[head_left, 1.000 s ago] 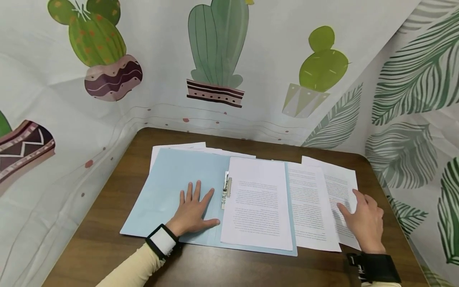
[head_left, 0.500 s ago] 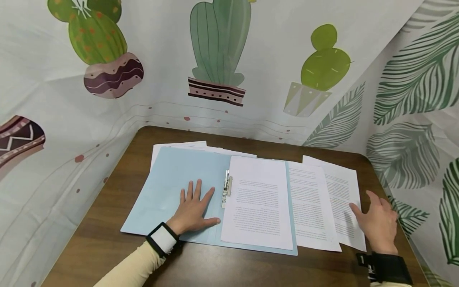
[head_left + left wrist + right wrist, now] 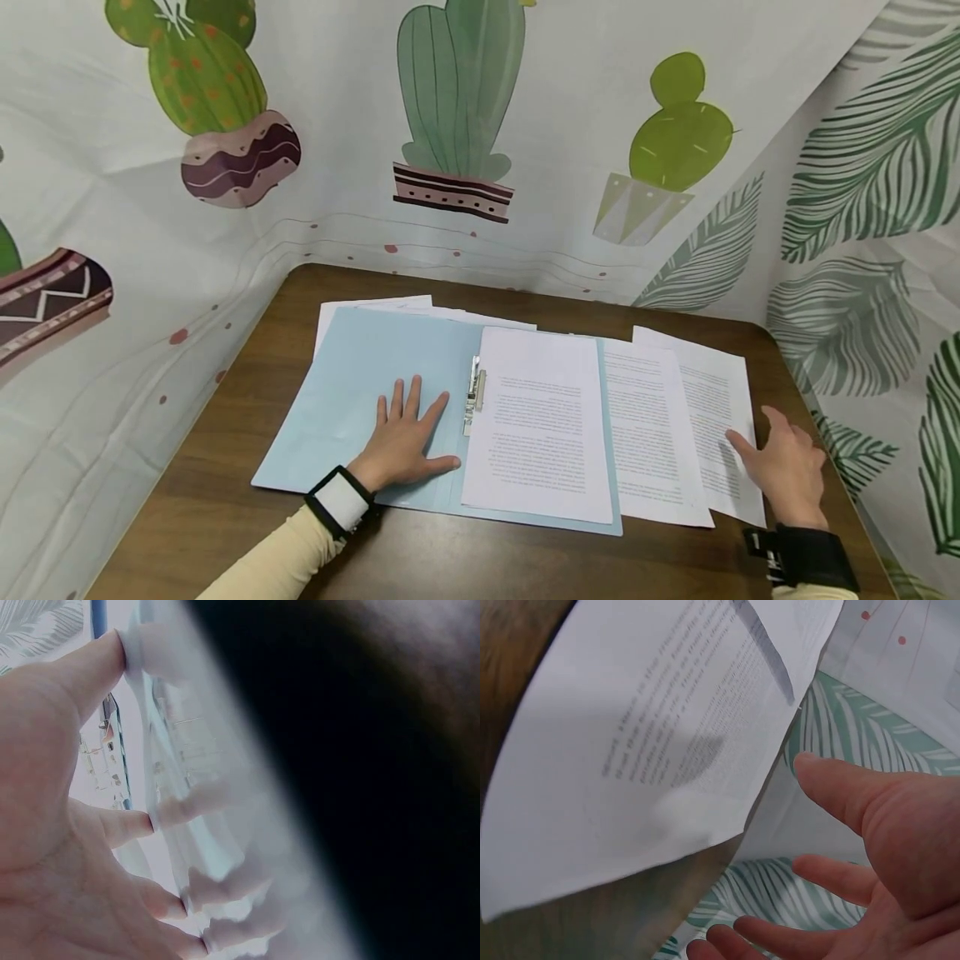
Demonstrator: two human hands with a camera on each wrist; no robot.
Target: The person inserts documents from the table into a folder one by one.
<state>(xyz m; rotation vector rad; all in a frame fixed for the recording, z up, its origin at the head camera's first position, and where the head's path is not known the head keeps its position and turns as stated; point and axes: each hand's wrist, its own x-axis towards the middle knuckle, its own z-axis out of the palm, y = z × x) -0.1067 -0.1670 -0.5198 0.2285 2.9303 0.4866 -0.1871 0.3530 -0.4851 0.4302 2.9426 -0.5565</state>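
Observation:
An open light-blue folder lies on the brown table, with a metal clip at its spine. A printed sheet rests on the folder's right half. My left hand presses flat on the left flap, fingers spread. Two more printed sheets lie to the right, one beside the folder and the outermost sheet at the table's right side. My right hand hovers open by the outermost sheet's right edge, fingers relaxed, holding nothing.
More white sheets stick out from under the folder's far edge. Cloth printed with cacti and leaves walls the table at the back, left and right. Bare wood shows along the front edge.
My right hand slid right off the outermost sheet toward its edge, then eased back a little. The left hand and the folder stayed put.

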